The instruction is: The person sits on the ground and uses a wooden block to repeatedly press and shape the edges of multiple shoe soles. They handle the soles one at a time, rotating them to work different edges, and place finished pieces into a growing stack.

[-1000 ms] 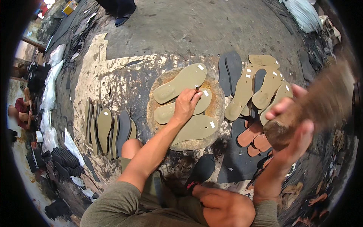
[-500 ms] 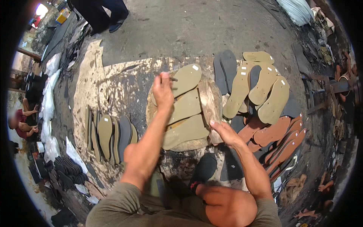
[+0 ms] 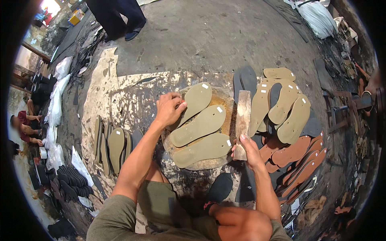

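Note:
Three olive shoe soles [image 3: 200, 126] with small white stickers lie side by side on a round, worn work block [image 3: 224, 93]. My right hand [image 3: 250, 152] grips the lower end of a wooden bar [image 3: 243, 116] just right of the soles. My left hand [image 3: 169, 109] is at the left edge of the farthest sole [image 3: 197, 97]. Its fingers are curled together, and whatever they hold is hidden. Small holes show in the soles.
Olive soles [image 3: 294, 120] and dark soles [image 3: 246, 80] are piled at the right, with reddish-brown soles [image 3: 295, 150] nearer. More olive soles [image 3: 116, 145] stand on edge at the left. A person in dark trousers [image 3: 116, 16] stands beyond; another person [image 3: 25, 126] sits far left.
The wooden bar has come off the soles' right ends and moved right in my right hand, uncovering the stickers. The dark rod seen in my left hand no longer shows. The view has shifted slightly.

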The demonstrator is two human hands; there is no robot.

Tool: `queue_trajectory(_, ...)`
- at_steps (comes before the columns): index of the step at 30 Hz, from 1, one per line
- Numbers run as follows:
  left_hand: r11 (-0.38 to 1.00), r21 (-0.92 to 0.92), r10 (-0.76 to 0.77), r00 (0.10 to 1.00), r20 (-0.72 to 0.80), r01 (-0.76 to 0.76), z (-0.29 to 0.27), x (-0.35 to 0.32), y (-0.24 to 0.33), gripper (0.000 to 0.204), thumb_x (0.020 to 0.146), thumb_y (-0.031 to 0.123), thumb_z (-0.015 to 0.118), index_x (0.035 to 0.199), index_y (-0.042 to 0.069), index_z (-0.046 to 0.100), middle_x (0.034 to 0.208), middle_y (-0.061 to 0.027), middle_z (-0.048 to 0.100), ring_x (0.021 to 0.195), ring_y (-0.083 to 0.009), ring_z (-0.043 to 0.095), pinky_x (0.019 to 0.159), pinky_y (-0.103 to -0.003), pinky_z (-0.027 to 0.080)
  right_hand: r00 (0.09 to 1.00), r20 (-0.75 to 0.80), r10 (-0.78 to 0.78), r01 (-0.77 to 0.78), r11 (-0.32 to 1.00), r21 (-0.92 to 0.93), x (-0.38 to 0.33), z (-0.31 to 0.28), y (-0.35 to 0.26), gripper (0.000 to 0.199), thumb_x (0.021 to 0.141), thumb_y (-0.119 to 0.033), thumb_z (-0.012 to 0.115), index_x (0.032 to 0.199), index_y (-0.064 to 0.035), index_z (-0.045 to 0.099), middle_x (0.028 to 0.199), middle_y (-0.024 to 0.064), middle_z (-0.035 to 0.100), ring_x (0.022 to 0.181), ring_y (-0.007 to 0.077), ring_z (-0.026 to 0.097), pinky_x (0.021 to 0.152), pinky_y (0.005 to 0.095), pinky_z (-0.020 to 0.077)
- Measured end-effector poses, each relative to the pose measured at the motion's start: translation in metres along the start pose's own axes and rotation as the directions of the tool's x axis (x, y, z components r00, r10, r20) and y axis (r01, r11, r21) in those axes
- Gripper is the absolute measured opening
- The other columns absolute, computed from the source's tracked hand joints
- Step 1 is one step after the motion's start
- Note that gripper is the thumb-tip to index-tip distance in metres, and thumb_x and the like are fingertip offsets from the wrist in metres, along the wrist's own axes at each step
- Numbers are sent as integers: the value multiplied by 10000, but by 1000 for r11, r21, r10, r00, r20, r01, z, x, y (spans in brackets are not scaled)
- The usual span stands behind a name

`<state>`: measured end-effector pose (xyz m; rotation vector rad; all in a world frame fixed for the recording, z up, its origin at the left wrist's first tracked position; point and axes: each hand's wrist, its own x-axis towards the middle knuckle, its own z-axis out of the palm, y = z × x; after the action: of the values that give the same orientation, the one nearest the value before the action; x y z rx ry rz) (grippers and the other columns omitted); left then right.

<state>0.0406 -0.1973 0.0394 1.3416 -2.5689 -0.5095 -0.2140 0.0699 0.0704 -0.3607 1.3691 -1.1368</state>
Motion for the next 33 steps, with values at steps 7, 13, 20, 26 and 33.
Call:
queue_trajectory(7,534,-826,-375,926,-40,180,38,47,48,309,1062,316,642,1046,15,710,770,-36,709,687,-91,675,627,-278,532,1000,7,-3,3,1000,0,9,5,-7,540,1070,-517,527,1168,10,594,859,94,703,698,196,710,612,342,597)
queue_trajectory(13,567,-808,-413,904,-109,162,49,52,53,329,1074,329,625,1051,12,707,827,-57,741,787,-108,740,677,-270,560,1000,1,21,-21,999,41,8,6,-12,544,1071,-510,529,1175,20,595,861,98,700,692,193,700,628,338,589)
queue_trajectory(20,607,-782,-403,903,-149,142,50,50,56,271,1064,269,639,998,13,698,767,-61,727,714,-107,710,649,-297,558,1000,9,3,-4,999,39,15,6,-15,546,1074,-505,528,1169,28,599,861,98,700,699,192,699,650,327,586)
queue_trajectory(26,753,-653,-315,915,-252,80,53,46,54,258,1050,272,657,1013,25,722,816,-99,744,707,-160,714,661,-330,543,1000,19,-16,16,1000,-8,17,8,-31,536,1076,-489,534,1171,34,598,861,97,699,721,193,700,674,326,585)
queue_trajectory(33,883,-449,-118,863,-491,-135,62,43,53,195,1050,201,644,1061,14,696,922,-124,741,757,-240,723,696,-369,551,998,57,-40,41,999,-19,27,22,-55,513,1071,-473,556,1184,27,587,857,94,690,725,207,697,686,340,586)
